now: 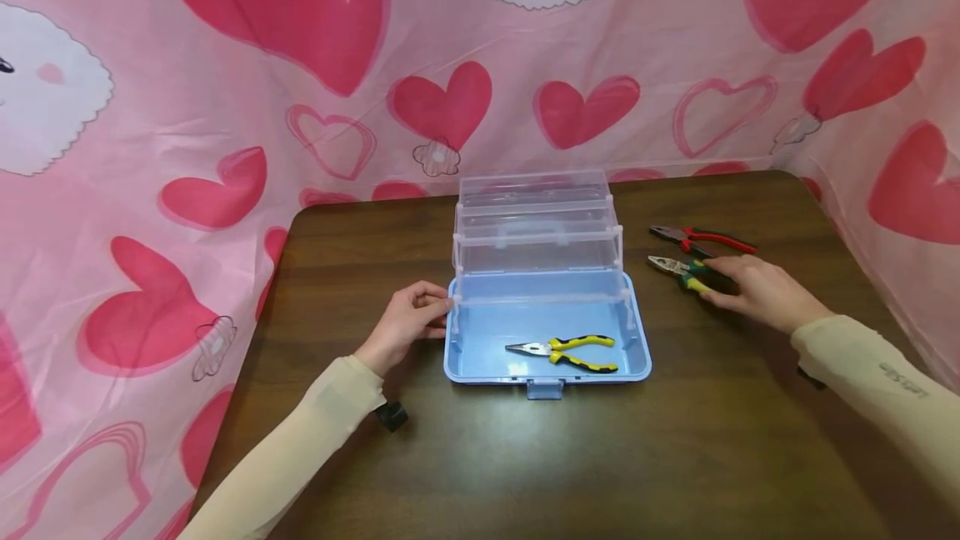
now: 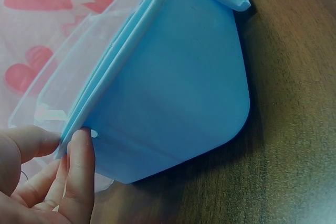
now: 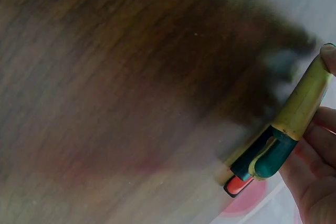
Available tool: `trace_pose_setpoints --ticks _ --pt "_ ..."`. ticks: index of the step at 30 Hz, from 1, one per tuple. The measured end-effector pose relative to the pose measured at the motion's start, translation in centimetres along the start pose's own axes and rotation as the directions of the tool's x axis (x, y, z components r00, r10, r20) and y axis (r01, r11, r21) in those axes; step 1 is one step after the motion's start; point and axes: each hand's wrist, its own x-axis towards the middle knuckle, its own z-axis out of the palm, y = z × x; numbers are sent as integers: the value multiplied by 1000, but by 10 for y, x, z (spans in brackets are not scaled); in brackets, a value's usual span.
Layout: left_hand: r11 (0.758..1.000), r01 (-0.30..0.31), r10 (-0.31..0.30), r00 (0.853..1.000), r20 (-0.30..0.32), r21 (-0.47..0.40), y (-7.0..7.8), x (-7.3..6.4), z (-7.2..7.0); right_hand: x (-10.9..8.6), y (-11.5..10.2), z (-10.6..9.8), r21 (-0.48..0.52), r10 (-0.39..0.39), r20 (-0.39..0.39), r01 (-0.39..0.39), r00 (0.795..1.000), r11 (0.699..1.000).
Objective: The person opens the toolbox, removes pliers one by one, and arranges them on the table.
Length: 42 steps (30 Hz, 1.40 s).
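Observation:
A light blue toolbox (image 1: 487, 327) stands open on the table in the head view, its clear tiered trays raised at the back. My left hand (image 1: 408, 319) pinches the left rim between thumb and fingers; the left wrist view shows them at the blue side wall (image 2: 173, 87). Inside the box lie long-nose pliers (image 1: 558, 348) with yellow and black handles. To the right of the box, my right hand (image 1: 765, 294) grips green-and-yellow combination pliers (image 1: 686, 271) by the handles. In the right wrist view, thumb and fingers hold the yellow handle (image 3: 302, 100).
Red-and-black pliers (image 1: 723, 238) lie on the table just behind the green-and-yellow ones. A latch (image 1: 544, 390) sticks out from the front of the box. The dark wooden table (image 1: 480, 473) backs onto a pink heart-patterned cloth (image 1: 420, 32).

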Motion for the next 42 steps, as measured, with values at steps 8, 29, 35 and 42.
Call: trace_pose_setpoints --ticks 8,29,35,42 --pt "1000 4 -4 1000 1 22 3 -3 2 1 -1 0 -6 22 54 -21 998 1000" --pt "1000 6 -6 1000 15 5 4 -4 0 2 -6 0 -20 73 125 -71 990 997" --pt "1000 16 -16 1000 7 8 5 -5 1 1 -4 0 -16 75 126 -73 989 997" --pt "1000 7 -7 1000 14 11 3 -3 0 0 -8 -4 -4 67 51 -67 996 998"
